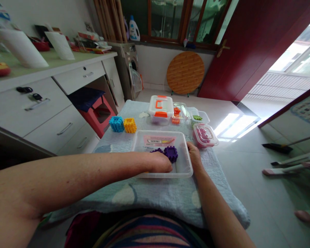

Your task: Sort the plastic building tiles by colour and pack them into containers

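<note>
An unlidded see-through plastic box (189, 167) stands on the cloth-covered table before me. My left hand (160, 163) reaches down inside it, beside a purple cube of interlocking pieces (171, 154). More purple pieces (157, 151) lie partly behind that hand, whose fingers are bent down and mostly hidden. Against the box's right wall, my right hand (193, 155) grips the side near the rim. Left of the box sit a blue cube (116, 124) and a yellow cube (130, 125), side by side.
Behind the box stands a lidded container with orange clips (161, 109). Near it are a tub with orange pieces (176, 119), one with green pieces (197, 117) and a lidded tub of pink pieces (205, 135). A pink stool (98, 119) is left of the table.
</note>
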Demonstrator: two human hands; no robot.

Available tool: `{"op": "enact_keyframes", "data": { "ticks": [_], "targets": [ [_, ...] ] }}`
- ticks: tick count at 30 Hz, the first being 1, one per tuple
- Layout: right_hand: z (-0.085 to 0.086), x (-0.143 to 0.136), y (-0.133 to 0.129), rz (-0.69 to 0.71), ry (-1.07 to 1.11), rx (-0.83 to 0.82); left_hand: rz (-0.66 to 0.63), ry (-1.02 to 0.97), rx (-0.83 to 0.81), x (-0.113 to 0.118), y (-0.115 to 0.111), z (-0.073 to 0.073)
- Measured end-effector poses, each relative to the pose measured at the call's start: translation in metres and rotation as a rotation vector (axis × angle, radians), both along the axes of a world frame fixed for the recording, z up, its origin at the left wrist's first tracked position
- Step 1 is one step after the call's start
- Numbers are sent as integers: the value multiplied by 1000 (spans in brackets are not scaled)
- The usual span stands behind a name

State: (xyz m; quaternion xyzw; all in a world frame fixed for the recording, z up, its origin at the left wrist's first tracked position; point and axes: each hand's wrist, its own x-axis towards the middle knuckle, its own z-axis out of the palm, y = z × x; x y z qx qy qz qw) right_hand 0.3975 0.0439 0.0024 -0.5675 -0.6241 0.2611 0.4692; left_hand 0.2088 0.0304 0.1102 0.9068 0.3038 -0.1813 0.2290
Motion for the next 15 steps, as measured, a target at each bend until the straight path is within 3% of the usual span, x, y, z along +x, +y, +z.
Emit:
{"op": "enact_keyframes", "data": {
  "ticks": [5, 15],
  "targets": [
    [0, 0, 0, 0, 8, -7, -258, 111, -80, -3, 8, 6],
    [3, 0, -1, 0, 19, -31, -245, 67, -79, -15, 21, 6]
  ]
}}
